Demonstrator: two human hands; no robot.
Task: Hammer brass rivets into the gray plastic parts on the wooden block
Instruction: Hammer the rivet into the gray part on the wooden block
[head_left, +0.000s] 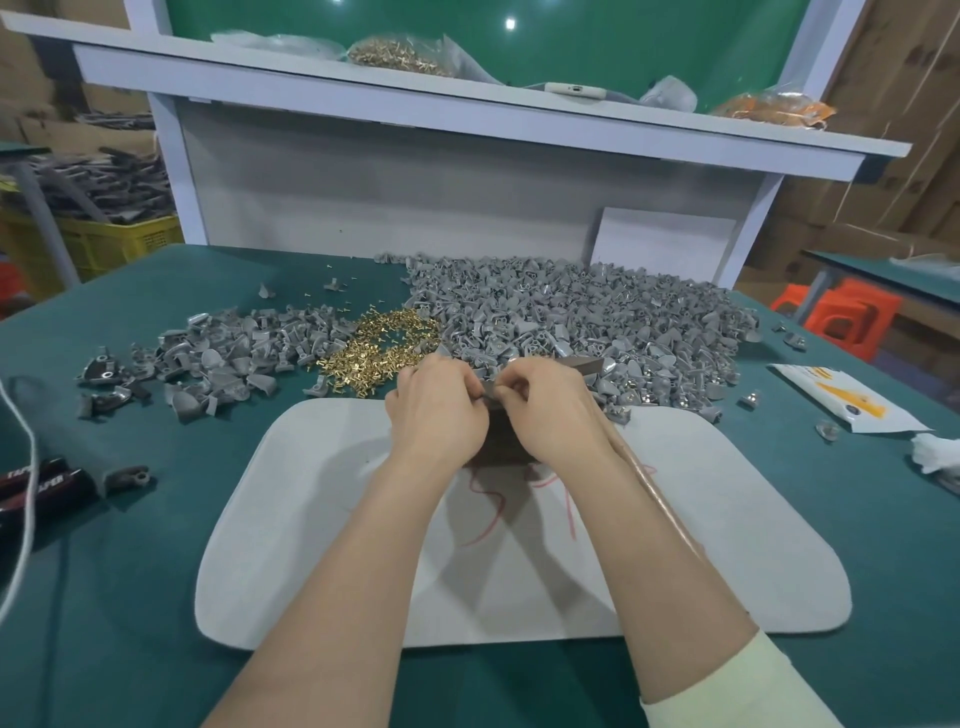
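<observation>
My left hand (436, 410) and my right hand (550, 410) meet fingertip to fingertip over a dark wooden block (501, 441) on a white mat (332, 519). Together their fingers pinch a small gray plastic part (491, 393) on top of the block. The right hand also holds a hammer (589, 366) close to its head, and the wooden handle runs back along my forearm. A heap of brass rivets (384, 345) lies just beyond the left hand. Whether a rivet sits in the part is hidden by the fingers.
A large pile of gray parts (582, 317) spreads behind and right of my hands, and a smaller pile (223, 358) lies to the left. Black tool handles (41, 483) and a white cord sit at the left edge. A white-and-yellow packet (841, 400) lies at the right.
</observation>
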